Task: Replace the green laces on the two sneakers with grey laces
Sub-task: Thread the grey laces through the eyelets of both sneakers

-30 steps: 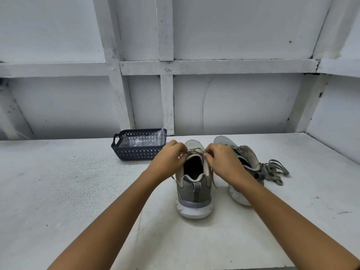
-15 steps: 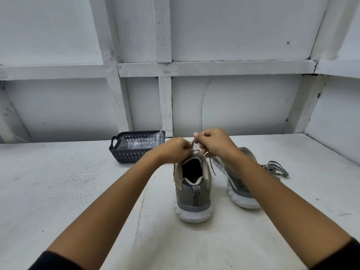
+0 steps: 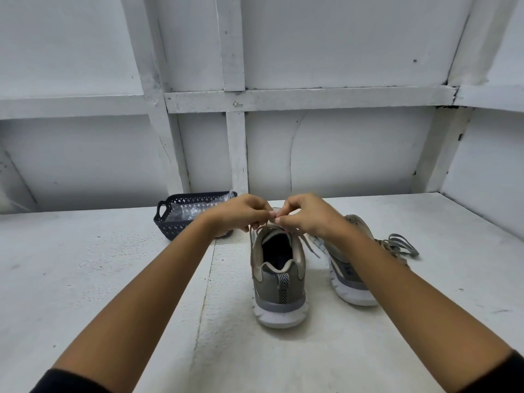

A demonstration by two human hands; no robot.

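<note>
Two sneakers stand on a rough, white-painted surface (image 3: 113, 279), heels toward the camera. Over the near sneaker (image 3: 279, 282) the left hand (image 3: 241, 214) and right hand (image 3: 306, 215) meet, the curled fingers (image 3: 271, 214) of both pinching its lace (image 3: 310, 246). Just right of it sits the other sneaker (image 3: 347, 276), with loose laces (image 3: 399, 246) beyond. A dark basket (image 3: 170, 219) lies behind it to the left. White boarded walls (image 3: 340, 151) rise behind.

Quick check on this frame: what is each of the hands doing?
Left hand: closed, pinching the lace above the near sneaker.
Right hand: closed, pinching the lace too.
</note>
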